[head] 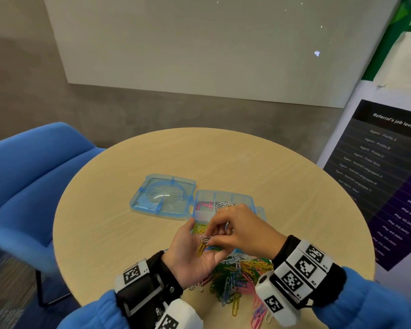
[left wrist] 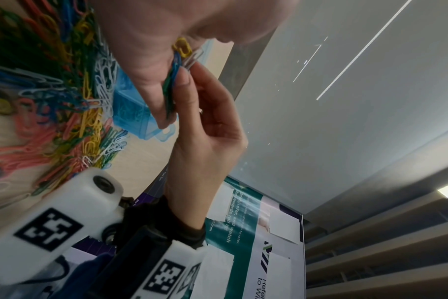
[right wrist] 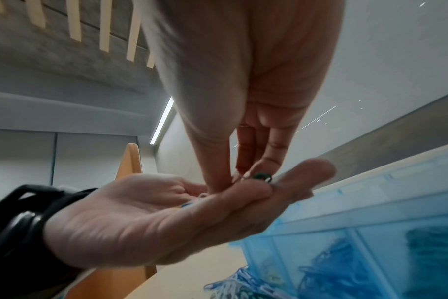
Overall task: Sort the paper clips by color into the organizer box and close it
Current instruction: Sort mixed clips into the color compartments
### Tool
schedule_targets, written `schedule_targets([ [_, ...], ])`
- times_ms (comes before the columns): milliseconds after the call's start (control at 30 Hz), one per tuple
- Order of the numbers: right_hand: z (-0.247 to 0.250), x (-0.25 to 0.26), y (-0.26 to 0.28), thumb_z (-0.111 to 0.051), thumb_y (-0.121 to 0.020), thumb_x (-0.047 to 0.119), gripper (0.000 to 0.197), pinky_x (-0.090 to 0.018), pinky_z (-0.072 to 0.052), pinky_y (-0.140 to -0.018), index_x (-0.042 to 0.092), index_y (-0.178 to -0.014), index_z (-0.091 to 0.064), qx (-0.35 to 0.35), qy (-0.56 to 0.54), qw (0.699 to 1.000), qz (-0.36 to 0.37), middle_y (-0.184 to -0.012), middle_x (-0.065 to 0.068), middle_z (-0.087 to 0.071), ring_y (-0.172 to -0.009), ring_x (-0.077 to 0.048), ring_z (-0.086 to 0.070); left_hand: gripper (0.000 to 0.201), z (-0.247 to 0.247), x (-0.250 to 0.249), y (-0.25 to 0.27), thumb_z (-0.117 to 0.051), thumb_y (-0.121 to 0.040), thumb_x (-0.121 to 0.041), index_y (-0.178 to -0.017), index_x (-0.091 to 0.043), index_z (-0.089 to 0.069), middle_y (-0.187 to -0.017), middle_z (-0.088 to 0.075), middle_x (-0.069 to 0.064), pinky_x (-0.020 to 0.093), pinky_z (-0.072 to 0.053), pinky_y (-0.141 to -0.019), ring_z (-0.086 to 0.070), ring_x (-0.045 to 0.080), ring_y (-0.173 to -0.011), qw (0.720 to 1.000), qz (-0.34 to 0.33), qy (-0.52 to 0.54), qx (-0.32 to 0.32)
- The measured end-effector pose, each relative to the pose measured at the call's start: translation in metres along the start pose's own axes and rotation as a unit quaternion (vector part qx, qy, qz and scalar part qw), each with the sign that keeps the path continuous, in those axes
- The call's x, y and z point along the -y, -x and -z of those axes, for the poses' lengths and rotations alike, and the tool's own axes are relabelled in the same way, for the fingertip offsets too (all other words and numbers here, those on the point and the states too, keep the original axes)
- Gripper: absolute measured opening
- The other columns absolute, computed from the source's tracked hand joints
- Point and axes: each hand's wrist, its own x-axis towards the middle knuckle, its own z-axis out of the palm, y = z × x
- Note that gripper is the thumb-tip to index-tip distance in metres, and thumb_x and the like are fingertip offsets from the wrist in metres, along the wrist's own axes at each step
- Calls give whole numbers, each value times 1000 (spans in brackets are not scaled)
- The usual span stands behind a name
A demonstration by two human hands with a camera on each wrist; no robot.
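A: Head view. Left hand lies palm up, fingers relaxed and spread, carrying a small clutch of paper clips — I count one yellow and at least one white, plus blue and green that I cannot separate. Right hand has thumb and forefinger pressed together on a clip in that palm.

B: Step?

A: Judged as sorting, mid-way: picking one clip out of the handful. The organizer box sits open just beyond the pinch, its lid lying flat to the far left of it. Pink, white and yellow clips are already in three compartments. The loose pile lies under the wrists, far too many to count.

B: Left wrist view?

A: The pinch shows close — right fingertips against green and blue clips in the palm; one yellow clip above them.

B: Right wrist view?

A: Thumb and finger meet on the left palm; one green clip beside the tips. The box wall is below and right of the pinch.

B: Next move?

A: Likely lift one colour clear without dragging its tangled neighbours, then carry it forward to its compartment.
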Motion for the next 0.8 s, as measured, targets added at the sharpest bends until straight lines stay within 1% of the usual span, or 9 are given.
schedule_targets([
  [133, -2, 4, -2, -74, -83, 18, 7, -6, -36, -63, 13, -87, -72, 27, 21, 999, 11, -77, 3, -63, -65, -1, -51, 74, 4, 1, -1, -29, -99, -56, -105, 10, -62, -101, -61, 19, 51, -49, -85, -56, 25, -100, 1000, 0, -15, -16],
  [233, -3, 3, -5, -70, -87, 19, 8, -8, -36, -63, 11, -89, -69, 55, 25, 998, 14, -79, 1, -62, -66, 0, -49, 73, 3, 2, -1, -29, -100, -55, -95, 8, -65, -94, -63, 19, 48, -50, -83, -61, 25, -86, 1000, -5, -6, -21],
  [267, -2, 2, -5, -69, -88, 19, 7, -9, -37, -62, 11, -88, -68, 58, 6, 998, 7, -78, 2, -62, -65, -2, -50, 73, 2, 2, 0, -29, -100, -54, -98, 10, -65, -99, -65, 21, 49, -51, -81, -63, 27, -85, 1000, -8, -11, -21],
  [367, 6, -1, -7, -65, -90, 17, 5, -15, -41, -62, 14, -86, -65, 46, -57, 997, -21, -76, 6, -61, -66, -4, -53, 71, -4, 1, 3, -30, -101, -51, -120, 14, -54, -124, -58, 30, 56, -51, -77, -59, 36, -112, 997, -19, -58, -47],
  [400, 9, -2, -8, -64, -91, 16, 5, -17, -43, -63, 13, -86, -64, 37, -71, 996, -30, -77, 5, -61, -68, -4, -54, 72, -5, 0, 4, -30, -101, -50, -123, 15, -52, -127, -55, 34, 56, -51, -76, -58, 39, -113, 996, -21, -67, -56],
  [467, 16, -8, -13, -64, -91, 16, 7, -23, -44, -65, 10, -86, -64, 15, -82, 995, -50, -79, -3, -63, -69, -6, -54, 73, -6, -2, 4, -30, -101, -51, -122, 16, -52, -123, -52, 41, 53, -53, -75, -62, 44, -106, 995, -17, -71, -68],
  [533, 23, -17, -17, -64, -92, 18, 8, -27, -45, -66, 11, -87, -64, 6, -92, 993, -68, -81, -8, -64, -71, -8, -54, 76, -5, -3, 3, -27, -101, -53, -125, 16, -49, -120, -55, 41, 54, -52, -79, -62, 45, -108, 996, -9, -68, -62],
  [700, 36, -32, -25, -64, -92, 9, 6, -20, -44, -65, 10, -87, -60, 16, -172, 981, -91, -77, -2, -60, -68, -8, -53, 80, 0, -5, 0, -23, -100, -56, -130, 16, -45, -125, -57, 34, 54, -49, -85, -55, 42, -121, 997, 1, -58, -44],
  [800, 45, -46, -32, -68, -88, 11, 8, -30, -49, -71, 14, -85, -62, -40, -98, 989, -108, -76, -1, -64, -70, -12, -58, 79, 1, -6, 0, -23, -100, -55, -129, 16, -45, -125, -57, 33, 54, -49, -84, -55, 42, -121, 997, -1, -57, -44],
])
